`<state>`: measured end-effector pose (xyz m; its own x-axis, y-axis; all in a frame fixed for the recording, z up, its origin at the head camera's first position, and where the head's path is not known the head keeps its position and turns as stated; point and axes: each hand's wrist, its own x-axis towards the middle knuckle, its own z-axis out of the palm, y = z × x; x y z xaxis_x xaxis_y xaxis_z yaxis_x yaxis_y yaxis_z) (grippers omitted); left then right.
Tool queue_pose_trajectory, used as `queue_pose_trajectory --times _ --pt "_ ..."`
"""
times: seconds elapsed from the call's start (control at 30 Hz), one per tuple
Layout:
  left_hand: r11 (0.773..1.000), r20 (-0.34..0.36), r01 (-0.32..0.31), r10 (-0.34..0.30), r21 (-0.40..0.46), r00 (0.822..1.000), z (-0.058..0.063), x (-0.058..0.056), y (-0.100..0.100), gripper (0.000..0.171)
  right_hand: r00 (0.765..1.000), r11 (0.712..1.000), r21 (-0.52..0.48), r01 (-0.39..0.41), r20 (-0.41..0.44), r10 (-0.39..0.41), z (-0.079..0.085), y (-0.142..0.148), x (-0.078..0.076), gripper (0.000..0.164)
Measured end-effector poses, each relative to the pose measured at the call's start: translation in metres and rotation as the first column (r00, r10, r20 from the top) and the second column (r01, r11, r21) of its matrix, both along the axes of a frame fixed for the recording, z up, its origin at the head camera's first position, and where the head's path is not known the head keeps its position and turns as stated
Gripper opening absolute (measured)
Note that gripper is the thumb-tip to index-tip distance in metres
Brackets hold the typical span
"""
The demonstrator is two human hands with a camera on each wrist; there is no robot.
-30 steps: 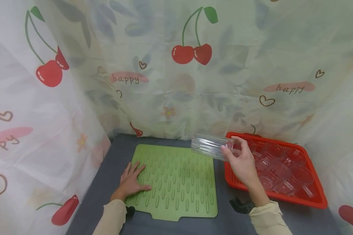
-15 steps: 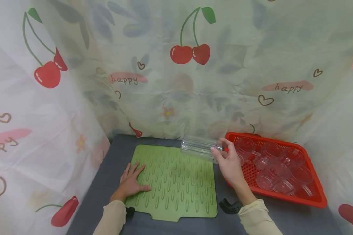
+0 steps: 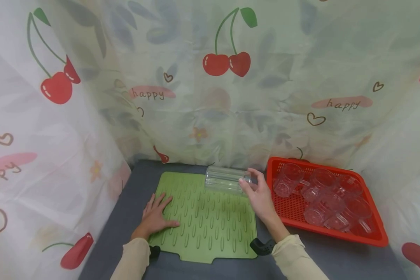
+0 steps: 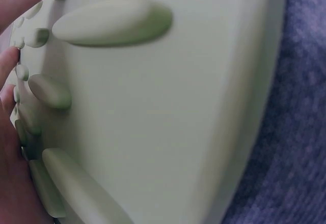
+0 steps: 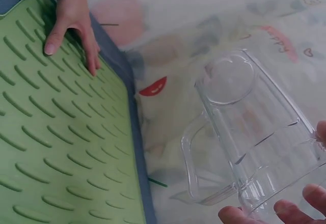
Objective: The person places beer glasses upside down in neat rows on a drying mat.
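My right hand (image 3: 261, 196) grips a clear mug (image 3: 224, 181) by its right end, thumb on the near side. The mug lies sideways in the air over the far right part of a green ridged mat (image 3: 210, 229). In the right wrist view the mug's loop handle (image 5: 189, 158) shows, with fingertips (image 5: 293, 211) at the end nearest the camera. My left hand (image 3: 156, 217) rests with spread fingers on the mat's left edge. The left wrist view shows the mat's raised ridges (image 4: 114, 21) close up, beside part of that hand.
To the right of the mat stands a red plastic basket (image 3: 330, 232) with several clear mugs (image 3: 288, 179) in it. A dark grey cloth (image 3: 124, 202) covers the table. Cherry-printed curtains (image 3: 210, 109) stand close at the back and both sides.
My right hand has carried the mug left, from beside the basket to over the mat, and slightly down. The left hand has stayed in place.
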<state>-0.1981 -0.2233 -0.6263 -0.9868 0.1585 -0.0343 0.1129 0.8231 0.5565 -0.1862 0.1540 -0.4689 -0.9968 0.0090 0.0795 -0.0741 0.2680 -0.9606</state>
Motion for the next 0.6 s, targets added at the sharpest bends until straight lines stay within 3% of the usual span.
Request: queue_pose_trajectory --times 0.6 --pt "1.0 0.038 0.002 -0.002 -0.018 0.999 0.0 -0.002 -0.001 0.111 0.999 0.992 -0.126 0.027 0.042 -0.021 -0.016 -0.033 -0.009 0.054"
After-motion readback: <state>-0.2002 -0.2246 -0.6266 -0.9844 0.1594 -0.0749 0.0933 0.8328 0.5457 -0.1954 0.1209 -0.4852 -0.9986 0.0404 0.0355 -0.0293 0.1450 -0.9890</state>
